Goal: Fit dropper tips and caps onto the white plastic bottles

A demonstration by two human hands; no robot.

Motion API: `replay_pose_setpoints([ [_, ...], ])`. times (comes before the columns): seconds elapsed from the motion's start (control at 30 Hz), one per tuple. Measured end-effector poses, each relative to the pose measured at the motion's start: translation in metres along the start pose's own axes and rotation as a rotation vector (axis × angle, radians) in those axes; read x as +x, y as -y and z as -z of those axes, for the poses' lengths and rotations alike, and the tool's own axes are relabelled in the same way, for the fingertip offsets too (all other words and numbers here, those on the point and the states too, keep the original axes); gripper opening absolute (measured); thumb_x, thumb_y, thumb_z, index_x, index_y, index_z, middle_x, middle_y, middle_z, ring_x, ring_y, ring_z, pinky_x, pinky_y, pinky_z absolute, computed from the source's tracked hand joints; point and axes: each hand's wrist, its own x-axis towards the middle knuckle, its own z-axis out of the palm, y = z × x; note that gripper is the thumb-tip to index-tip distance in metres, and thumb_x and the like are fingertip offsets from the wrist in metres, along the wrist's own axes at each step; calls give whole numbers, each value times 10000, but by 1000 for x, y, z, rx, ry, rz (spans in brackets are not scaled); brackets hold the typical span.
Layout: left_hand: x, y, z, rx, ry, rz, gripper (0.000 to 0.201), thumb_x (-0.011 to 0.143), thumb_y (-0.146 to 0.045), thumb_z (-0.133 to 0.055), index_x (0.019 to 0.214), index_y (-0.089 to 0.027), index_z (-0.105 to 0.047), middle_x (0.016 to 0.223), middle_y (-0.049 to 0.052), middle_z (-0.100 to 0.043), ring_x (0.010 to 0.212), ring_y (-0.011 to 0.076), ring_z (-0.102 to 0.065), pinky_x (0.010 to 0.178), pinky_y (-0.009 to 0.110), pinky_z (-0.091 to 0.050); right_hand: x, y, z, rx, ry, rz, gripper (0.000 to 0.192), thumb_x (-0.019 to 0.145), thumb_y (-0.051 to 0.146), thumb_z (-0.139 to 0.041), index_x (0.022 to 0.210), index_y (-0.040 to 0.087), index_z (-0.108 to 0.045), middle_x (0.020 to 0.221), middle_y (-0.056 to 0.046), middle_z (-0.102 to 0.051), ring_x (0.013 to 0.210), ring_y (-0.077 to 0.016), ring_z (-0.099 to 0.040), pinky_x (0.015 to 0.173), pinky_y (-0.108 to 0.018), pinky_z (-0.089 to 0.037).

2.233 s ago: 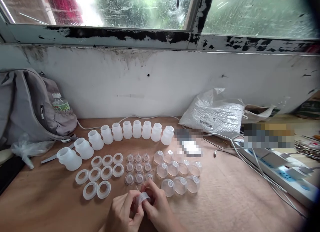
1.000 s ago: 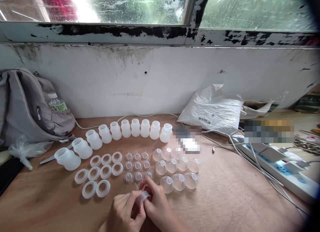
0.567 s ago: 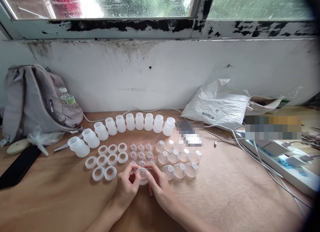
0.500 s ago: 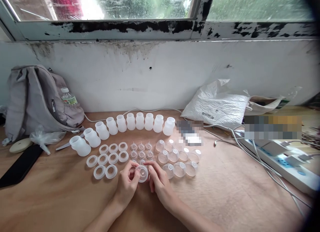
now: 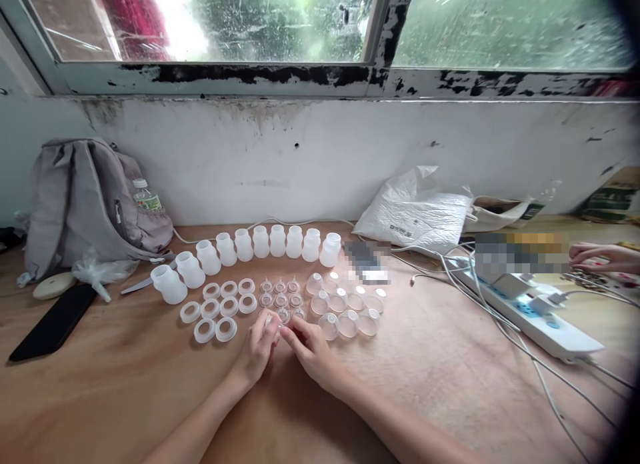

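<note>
My left hand (image 5: 257,349) and my right hand (image 5: 311,349) meet fingertip to fingertip low over the wooden table (image 5: 450,384). Between them they pinch a small translucent ring piece (image 5: 273,323), mostly hidden by my fingers. Just beyond my fingers lie several small clear teats (image 5: 281,299) in rows. Left of these are white rings (image 5: 220,309), and to the right lie clear domed caps (image 5: 345,304). A curved row of white bottles (image 5: 260,243) stands behind them all.
A grey backpack (image 5: 85,204) with a water bottle, a black phone (image 5: 53,323) and a knife lie at the left. A white plastic bag (image 5: 420,214), cables and a power strip (image 5: 535,314) are at the right. Another person's hand (image 5: 600,256) rests at the far right.
My hands have moved forward and down to the table by the teats. The ring piece, earlier held up facing me, is now low between my fingertips. Another person's hand has appeared at the right.
</note>
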Motion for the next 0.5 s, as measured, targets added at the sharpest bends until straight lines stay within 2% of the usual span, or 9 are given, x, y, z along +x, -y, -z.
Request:
replay_pose_setpoints([
  [0.13,2,-3,1,89,-70,-49,318,858,-417,-274,706,-185,-430,525,-56,-361,481,98,-376,492,221,-333,0,0,-1,-37,-29,54,360,860,384,-411,568,177,-374,537,57,-307,500,-75,-278,476,-216,-229],
  [0.3,2,-12,8,264,-29,-157,271,850,-393,-326,746,-185,-465,572,-38,-448,526,116,-441,539,235,-369,-2,-2,3,-109,-33,126,302,867,354,-404,639,171,-482,559,32,-413,504,-87,-344,491,-221,-272],
  [0.4,0,-18,13,407,-21,-292,243,824,-378,-403,926,-185,-508,825,30,-566,729,162,-531,647,272,-421,-2,-5,5,-121,-61,158,267,870,335,-394,695,175,-517,581,15,-471,510,-97,-395,497,-221,-312],
  [0.47,1,-21,20,483,-74,-390,300,813,-353,-434,1065,-195,-476,1028,69,-544,910,193,-519,756,308,-425,-2,-6,5,-114,-93,151,248,868,331,-393,727,177,-525,594,8,-500,511,-101,-424,493,-217,-332],
  [0.5,2,-23,26,516,-139,-429,323,810,-337,-444,1102,-200,-456,1082,76,-523,967,200,-500,798,322,-416,-1,-6,4,-112,-106,142,238,867,332,-395,744,178,-527,601,6,-512,511,-102,-435,490,-216,-339],
])
